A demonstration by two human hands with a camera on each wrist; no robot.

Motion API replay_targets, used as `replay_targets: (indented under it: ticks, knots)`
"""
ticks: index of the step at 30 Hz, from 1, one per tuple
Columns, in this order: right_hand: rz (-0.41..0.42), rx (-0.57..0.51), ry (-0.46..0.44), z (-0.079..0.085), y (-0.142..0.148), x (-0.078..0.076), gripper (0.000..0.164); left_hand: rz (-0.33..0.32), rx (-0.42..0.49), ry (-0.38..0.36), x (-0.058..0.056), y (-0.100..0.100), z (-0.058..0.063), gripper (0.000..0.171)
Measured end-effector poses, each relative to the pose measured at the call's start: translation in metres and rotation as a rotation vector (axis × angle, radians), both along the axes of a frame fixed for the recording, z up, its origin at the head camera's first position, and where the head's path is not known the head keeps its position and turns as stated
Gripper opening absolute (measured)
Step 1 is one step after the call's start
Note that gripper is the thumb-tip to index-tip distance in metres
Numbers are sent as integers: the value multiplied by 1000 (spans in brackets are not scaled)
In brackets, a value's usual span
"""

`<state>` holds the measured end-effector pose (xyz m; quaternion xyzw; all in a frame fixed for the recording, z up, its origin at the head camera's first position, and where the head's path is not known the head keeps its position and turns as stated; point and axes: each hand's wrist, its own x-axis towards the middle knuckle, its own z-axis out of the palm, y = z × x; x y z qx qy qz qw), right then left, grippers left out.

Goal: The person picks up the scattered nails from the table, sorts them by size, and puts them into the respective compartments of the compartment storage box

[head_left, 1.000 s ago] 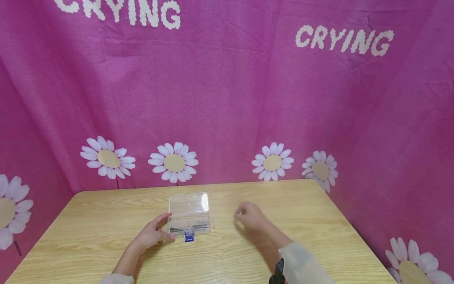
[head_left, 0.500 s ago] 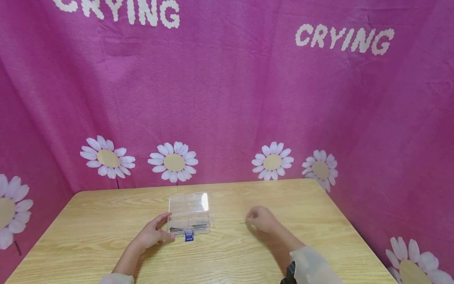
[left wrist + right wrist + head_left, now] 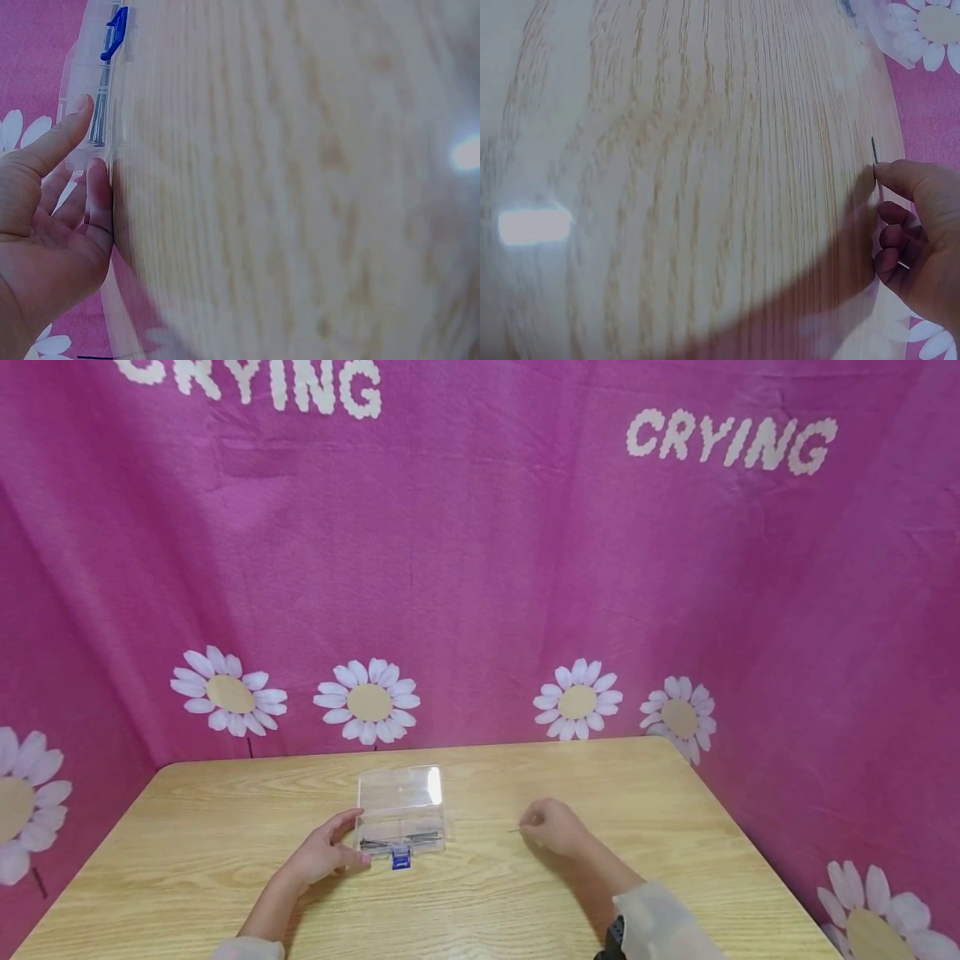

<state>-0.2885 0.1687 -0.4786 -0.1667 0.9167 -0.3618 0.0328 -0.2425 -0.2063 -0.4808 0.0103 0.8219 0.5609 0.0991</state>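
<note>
A clear plastic box (image 3: 405, 821) stands on the table with its lid (image 3: 397, 788) raised at the back and a blue clasp (image 3: 401, 860) hanging at the front. Thin dark nails (image 3: 98, 124) lie in its front compartments. My left hand (image 3: 321, 857) holds the box's left end, thumb at the front corner and index finger towards the back. To the right, apart from the box, my right hand (image 3: 557, 827) pinches a slim dark nail (image 3: 874, 148) between thumb and index finger, low over the table. The nail's point end sticks out leftward; its other part is hidden by the fingers.
The light wood table (image 3: 465, 910) ends in a rounded back edge against a pink curtain (image 3: 480, 568) with daisies and lettering. More curtain hangs at both sides. A black device (image 3: 613, 935) sits at the right sleeve.
My right hand has moved right and slightly nearer, down towards the tabletop, then nearly stopped; the nail now shows at its fingertips. My left hand and the box have kept their place.
</note>
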Motion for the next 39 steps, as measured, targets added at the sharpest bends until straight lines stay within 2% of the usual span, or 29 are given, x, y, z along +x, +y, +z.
replay_targets:
  ticks: [13, 22, 32, 39]
  knots:
    - [-15, 26, 33, -1, -1, 1, 5, 9, -19, 0, 1, 2, 3, 82]
    - [-40, -31, -5, 0, -1, 1, 7, 14, -22, 8, 2, 3, 4, 82]
    - [-59, -89, 18, -1, -2, -1, 7, 7, -14, 5, 2, 2, 3, 83]
    - [-71, -86, 35, -1, -5, -1, 8, -1, 14, 0, 2, 1, 1, 83]
